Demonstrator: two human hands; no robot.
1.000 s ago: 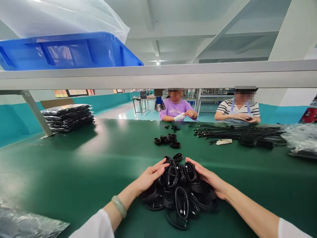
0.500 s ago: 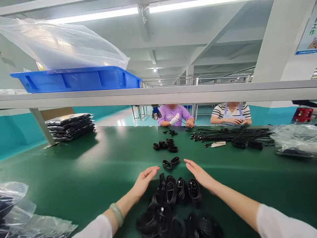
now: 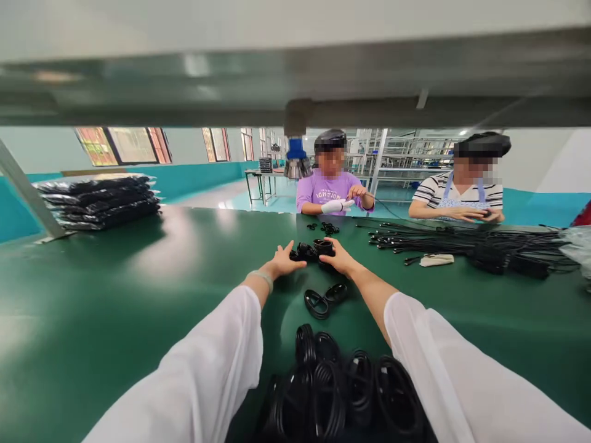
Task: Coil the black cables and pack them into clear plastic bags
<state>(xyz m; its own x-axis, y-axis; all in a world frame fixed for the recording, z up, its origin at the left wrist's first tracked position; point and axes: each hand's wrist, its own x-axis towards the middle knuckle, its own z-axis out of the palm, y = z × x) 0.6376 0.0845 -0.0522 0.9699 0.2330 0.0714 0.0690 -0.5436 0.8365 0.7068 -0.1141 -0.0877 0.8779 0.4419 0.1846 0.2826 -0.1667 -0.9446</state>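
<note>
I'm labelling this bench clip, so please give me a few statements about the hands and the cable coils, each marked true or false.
1. Both hands reach the small far cluster of coils: the left hand and the right hand. True.
2. A big pile of coils lies near the person, between the sleeves. True.
3. Two coils lie inside a blue crate. False: they lie on the green table.
4. The stack of bagged goods sits at the table's far right. False: far left.
</note>
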